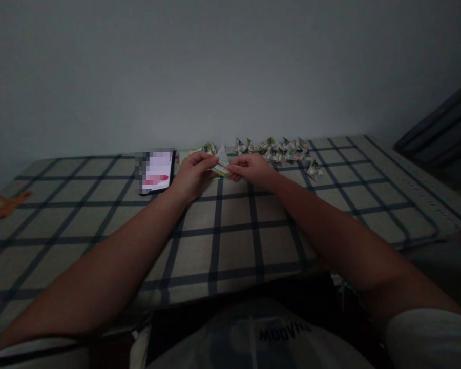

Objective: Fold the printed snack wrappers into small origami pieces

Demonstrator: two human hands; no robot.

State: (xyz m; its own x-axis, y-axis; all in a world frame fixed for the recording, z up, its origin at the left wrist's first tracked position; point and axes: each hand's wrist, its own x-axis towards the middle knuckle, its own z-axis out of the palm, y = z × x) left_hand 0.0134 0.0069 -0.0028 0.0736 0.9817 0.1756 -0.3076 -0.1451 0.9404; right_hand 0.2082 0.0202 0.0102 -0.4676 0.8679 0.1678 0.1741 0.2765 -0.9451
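A small piece of folded printed paper (223, 161), with a pointed white tip on top and green along its lower edge, is held up between my two hands. My left hand (195, 171) pinches its left side with thumb and fingers. On the other side, the fingertips of my right hand (251, 168) grip its right edge. Just behind my left hand lie printed paper sheets (188, 151), partly covered by it. Several folded paper pieces (288, 150) stand in rows beyond my right hand, and one folded piece (314, 170) sits apart nearer to me.
A phone or tablet with a lit screen (159, 169) lies left of my hands, partly pixelated. The table wears a checked cloth (234, 246) with an orange figure (5, 204) at far left. A plain wall (230, 72) rises behind it.
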